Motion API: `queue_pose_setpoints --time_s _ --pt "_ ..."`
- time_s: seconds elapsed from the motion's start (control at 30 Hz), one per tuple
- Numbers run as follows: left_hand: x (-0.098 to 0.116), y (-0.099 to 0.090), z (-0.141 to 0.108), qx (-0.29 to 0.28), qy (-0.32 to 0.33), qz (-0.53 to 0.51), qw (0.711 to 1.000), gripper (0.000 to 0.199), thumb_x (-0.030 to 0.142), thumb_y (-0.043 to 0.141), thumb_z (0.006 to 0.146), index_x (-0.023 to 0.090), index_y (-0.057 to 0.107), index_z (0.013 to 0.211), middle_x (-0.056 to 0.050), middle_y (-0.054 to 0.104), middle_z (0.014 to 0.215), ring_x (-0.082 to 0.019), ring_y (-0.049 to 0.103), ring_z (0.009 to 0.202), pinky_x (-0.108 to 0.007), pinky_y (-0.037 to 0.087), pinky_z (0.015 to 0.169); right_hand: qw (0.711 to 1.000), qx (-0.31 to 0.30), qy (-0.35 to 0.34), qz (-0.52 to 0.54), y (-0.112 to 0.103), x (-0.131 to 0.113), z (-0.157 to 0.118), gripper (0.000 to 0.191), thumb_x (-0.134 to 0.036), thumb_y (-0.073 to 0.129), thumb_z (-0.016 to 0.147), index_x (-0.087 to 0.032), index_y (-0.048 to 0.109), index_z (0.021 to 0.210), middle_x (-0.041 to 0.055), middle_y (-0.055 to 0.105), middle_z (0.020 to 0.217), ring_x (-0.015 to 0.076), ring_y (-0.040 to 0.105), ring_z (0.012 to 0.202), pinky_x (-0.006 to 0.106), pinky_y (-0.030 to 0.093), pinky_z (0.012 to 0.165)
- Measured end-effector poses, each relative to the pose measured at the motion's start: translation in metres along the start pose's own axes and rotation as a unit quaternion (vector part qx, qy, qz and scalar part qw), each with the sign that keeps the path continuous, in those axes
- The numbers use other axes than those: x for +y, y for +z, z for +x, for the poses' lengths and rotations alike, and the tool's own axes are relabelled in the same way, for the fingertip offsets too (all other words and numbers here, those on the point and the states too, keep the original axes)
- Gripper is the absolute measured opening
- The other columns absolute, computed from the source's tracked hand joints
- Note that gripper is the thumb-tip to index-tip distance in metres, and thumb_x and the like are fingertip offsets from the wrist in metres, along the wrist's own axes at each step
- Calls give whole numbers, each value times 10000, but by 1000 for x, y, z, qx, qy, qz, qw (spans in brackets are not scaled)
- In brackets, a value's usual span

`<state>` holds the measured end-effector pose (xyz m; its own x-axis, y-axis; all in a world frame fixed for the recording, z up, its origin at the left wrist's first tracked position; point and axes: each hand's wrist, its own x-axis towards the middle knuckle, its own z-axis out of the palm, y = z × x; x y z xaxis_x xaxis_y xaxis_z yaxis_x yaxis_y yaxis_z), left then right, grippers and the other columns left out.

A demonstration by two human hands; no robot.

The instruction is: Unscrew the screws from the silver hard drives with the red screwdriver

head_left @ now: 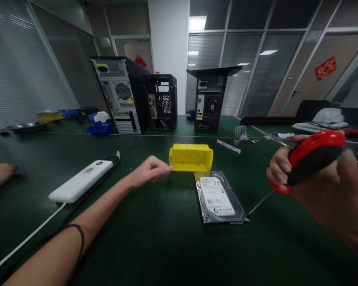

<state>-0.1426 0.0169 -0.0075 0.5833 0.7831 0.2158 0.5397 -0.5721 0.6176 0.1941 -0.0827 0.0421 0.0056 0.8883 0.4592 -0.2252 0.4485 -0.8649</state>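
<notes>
My right hand [325, 182] is wrapped round the red and black handle of a screwdriver [312, 161]. Its thin shaft slants down to the near right corner of a hard drive [217, 196], which lies label up on the green table. At the left front edge of a small yellow bin [191, 155] is my left hand [153, 169], fingers curled together and pointing at the rim. Whatever may be between those fingertips is too small to make out. A few tiny specks show inside the bin, whose open side faces me.
A white power bank [82, 180] with a cable lies at left. Another person's hand [1, 172] rests at the left edge. Computer cases [134, 95] stand at the back, near a blue bin [100, 128]. A metal strip [228, 146] lies beyond the yellow bin.
</notes>
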Motion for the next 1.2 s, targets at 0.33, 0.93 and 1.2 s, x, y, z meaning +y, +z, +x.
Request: queue_pose_setpoints --time_s 0.33,0.93,1.2 --pt "-96 -80 -42 133 -250 202 937 376 553 641 671 240 732 858 -56 742 890 -310 665 888 -351 489 757 1000 -2 0 -25 -5 6 2 381 -483 614 792 -303 565 1124 16 521 727 161 521 592 287 507 511" --pt "-109 -84 -52 41 -184 172 967 423 515 614 710 249 691 1029 -6 764 874 -274 680 940 -363 467 902 999 5 4 -51 -5 5 3 398 -517 633 768 -319 538 1100 2 531 709 159 540 576 292 506 506" --pt "-104 -80 -53 48 -180 143 972 367 494 626 729 262 694 1006 4 760 876 -252 684 933 -342 458 909 999 4 0 -49 -4 5 3 336 -506 668 736 -295 561 975 10 552 706 163 543 589 296 507 502"
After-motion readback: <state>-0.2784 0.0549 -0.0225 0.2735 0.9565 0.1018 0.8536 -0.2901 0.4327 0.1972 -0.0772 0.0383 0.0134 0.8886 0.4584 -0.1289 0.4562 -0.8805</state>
